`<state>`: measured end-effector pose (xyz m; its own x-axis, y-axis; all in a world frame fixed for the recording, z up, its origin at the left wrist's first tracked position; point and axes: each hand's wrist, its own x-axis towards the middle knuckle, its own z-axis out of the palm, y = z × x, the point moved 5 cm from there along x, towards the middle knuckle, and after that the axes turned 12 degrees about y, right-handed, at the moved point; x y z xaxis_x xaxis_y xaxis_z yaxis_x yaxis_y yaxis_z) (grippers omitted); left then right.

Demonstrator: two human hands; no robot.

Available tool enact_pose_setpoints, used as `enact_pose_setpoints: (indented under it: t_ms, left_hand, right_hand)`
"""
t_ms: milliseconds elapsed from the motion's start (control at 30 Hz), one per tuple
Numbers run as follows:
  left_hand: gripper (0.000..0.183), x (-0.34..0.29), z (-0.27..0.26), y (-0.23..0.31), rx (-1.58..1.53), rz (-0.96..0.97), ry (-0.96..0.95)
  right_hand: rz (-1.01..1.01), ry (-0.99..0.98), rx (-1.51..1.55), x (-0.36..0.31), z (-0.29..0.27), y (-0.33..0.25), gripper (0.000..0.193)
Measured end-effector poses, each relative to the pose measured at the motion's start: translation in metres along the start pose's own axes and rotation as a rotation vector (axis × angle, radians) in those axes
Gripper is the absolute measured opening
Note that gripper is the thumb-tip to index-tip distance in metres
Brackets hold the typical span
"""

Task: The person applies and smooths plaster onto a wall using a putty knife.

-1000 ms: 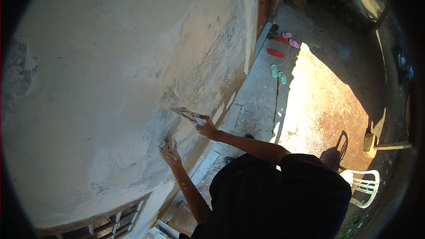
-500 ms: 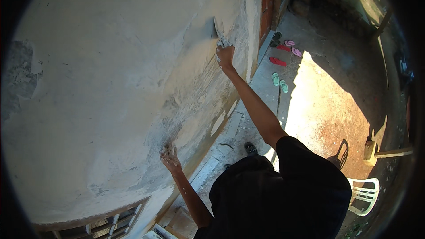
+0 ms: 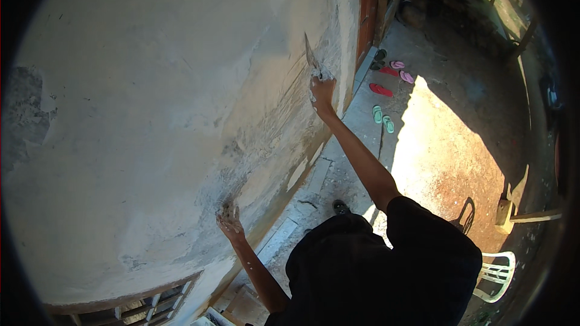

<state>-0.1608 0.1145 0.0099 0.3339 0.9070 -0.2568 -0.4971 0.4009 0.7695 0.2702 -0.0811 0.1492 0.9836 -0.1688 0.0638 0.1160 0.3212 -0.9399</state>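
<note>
My right hand is closed around the hidden handle of a trowel. Its narrow metal blade points up along the wall, seen nearly edge-on. Grey-white paste coats the knuckles and the base of the blade. Lower and to the left, my left hand is at the wall with its fingers stretched out, smeared with paste; whether the palm touches the surface I cannot tell. The wall is pale and patchy, with rough grey streaks between the two hands.
A barred window lies at lower left, a brown door frame at upper right. Red sandals, green sandals and pink ones stand on the concrete ledge. A white plastic chair is behind me at right, near a wooden post.
My right hand and the trowel have moved right and slightly down along the wall, and the blade has turned more edge-on. The left hand has barely shifted.
</note>
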Motion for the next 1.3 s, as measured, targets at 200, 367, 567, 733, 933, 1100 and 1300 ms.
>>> enact_pose_setpoints:
  t_ms: [200, 367, 567, 733, 933, 1100, 1300]
  left_hand:
    - [0.045, 0.006, -0.004, -0.004, -0.007, 0.003, 0.006]
    - [0.047, 0.001, 0.008, -0.004, 0.040, 0.040, 0.025]
    - [0.045, 0.002, 0.002, -0.003, 0.005, 0.031, -0.028]
    - [0.048, 0.002, -0.004, -0.002, 0.004, 0.043, 0.013]
    - [0.048, -0.001, -0.008, 0.001, 0.090, 0.104, -0.031]
    - [0.053, 0.003, -0.024, -0.001, 0.090, 0.169, -0.134]
    - [0.052, 0.004, -0.008, -0.005, 0.038, 0.115, -0.180]
  right_hand:
    - [-0.049, -0.111, 0.019, -0.026, 0.053, -0.027, 0.013]
    - [-0.295, -0.414, -0.315, -0.170, 0.040, 0.010, 0.034]
    - [0.160, -0.222, -0.053, -0.118, 0.000, 0.020, 0.037]
    - [-0.119, 0.043, -0.170, 0.077, 0.006, 0.003, 0.021]
    - [-0.201, 0.012, -0.183, 0.025, 0.022, 0.060, 0.017]
    - [-0.065, -0.330, -0.525, -0.147, 0.010, 0.154, 0.052]
    - [-0.188, -0.254, -0.210, -0.118, -0.040, 0.236, 0.040]
